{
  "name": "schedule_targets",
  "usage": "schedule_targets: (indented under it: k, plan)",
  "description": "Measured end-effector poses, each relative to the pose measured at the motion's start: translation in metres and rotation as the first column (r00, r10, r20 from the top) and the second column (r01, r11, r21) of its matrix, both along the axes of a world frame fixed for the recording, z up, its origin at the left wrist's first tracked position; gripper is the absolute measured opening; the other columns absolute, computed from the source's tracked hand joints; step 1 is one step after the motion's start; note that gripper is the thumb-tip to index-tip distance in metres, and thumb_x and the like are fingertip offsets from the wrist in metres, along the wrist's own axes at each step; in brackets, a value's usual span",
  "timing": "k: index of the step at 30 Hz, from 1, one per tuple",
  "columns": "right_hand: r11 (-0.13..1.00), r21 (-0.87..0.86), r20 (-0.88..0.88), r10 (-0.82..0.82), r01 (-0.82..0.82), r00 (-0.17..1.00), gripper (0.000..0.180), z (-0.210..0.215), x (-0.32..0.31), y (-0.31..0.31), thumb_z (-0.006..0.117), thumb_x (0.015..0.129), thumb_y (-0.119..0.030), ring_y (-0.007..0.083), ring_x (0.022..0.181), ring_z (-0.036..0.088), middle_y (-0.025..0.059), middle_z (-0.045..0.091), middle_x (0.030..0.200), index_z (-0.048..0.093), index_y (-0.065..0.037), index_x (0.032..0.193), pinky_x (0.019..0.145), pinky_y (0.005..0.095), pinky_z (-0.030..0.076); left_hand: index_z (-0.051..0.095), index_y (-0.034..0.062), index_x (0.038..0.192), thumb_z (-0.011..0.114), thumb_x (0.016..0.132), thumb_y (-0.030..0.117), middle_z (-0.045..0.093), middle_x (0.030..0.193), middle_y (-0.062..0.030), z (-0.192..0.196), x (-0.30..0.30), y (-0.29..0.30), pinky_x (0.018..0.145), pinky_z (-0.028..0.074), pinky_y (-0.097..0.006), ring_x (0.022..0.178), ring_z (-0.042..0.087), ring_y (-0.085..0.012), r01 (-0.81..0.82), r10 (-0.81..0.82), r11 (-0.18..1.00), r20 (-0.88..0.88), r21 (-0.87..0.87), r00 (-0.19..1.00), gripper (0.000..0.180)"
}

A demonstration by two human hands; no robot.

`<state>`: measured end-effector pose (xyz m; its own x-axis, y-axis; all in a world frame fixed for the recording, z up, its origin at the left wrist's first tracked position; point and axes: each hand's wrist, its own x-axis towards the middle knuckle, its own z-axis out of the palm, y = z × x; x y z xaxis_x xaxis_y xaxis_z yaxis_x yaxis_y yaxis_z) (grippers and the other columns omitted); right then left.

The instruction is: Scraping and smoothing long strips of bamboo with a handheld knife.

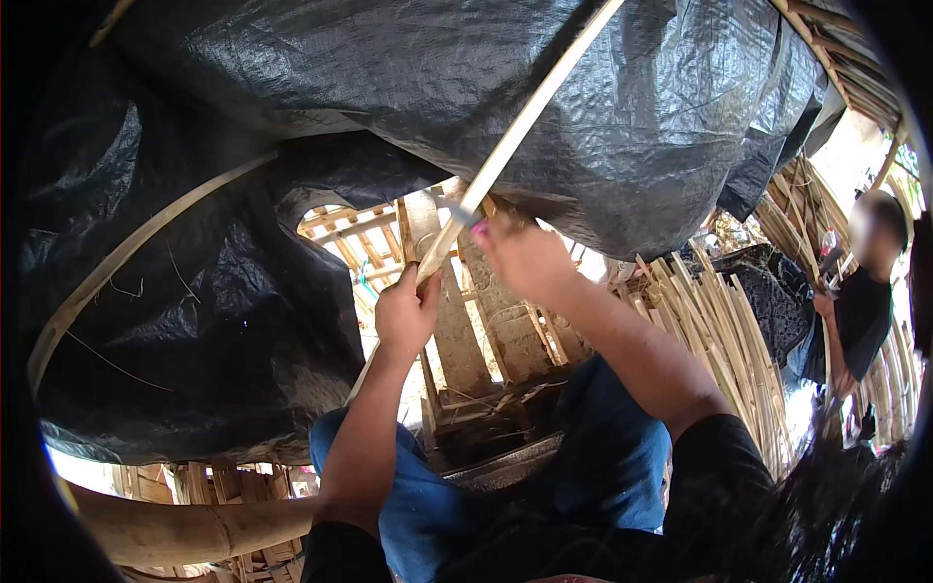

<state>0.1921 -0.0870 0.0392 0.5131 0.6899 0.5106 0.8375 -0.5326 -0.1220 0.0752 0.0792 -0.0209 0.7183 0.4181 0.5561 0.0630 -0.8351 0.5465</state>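
A long pale bamboo strip (526,119) runs slantwise from the top edge down past my hands toward my lap. My left hand (406,313) is closed around its lower part, the thumb lying along it. My right hand (528,260) grips a knife (466,216), a little farther up the strip. The blade lies across the strip and looks in contact with it. A bit of pink shows at the handle by my fingers; the rest of the handle is hidden in my fist. Slight blur covers the right hand and blade.
Black plastic sheeting (321,73) hangs ahead and to the left. Bamboo slats (714,335) stand bundled at the right, where another person (860,311) holds a pole. A thick bamboo pole (194,525) crosses the lower left. Wooden boards (505,311) lie beyond my knees.
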Motion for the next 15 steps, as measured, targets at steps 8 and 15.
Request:
schedule_targets:
  k: [8,15]
  plan:
    - [0.984,0.176,0.109,-0.02,0.0,0.994,0.037,0.014,0.021,-0.004,0.041,0.101,-0.035,0.0326,0.045,0.06,0.0123,0.059,0.056,0.05,-0.002,0.088,0.04,0.0448,0.048,0.059,0.0036,0.088,0.064,0.09,0.031,0.061,0.062,-0.017,0.008,0.0,-0.004,0.05,0.047,-0.041,0.056,0.063,-0.0354,-0.005,0.003,0.999,-0.036,-0.043,0.999,0.028]
    - [0.994,0.009,0.134,-0.107,0.107,0.985,0.036,0.006,0.011,0.001,0.042,0.1,-0.036,0.0334,0.048,0.062,0.0141,0.06,0.057,0.049,-0.001,0.091,0.043,0.0445,0.05,0.06,0.0025,0.093,0.062,0.091,0.032,0.063,0.067,-0.0185,0.007,-0.002,-0.002,0.053,0.047,-0.039,0.059,0.063,-0.0345,0.029,-0.035,0.995,-0.059,-0.097,0.998,0.029]
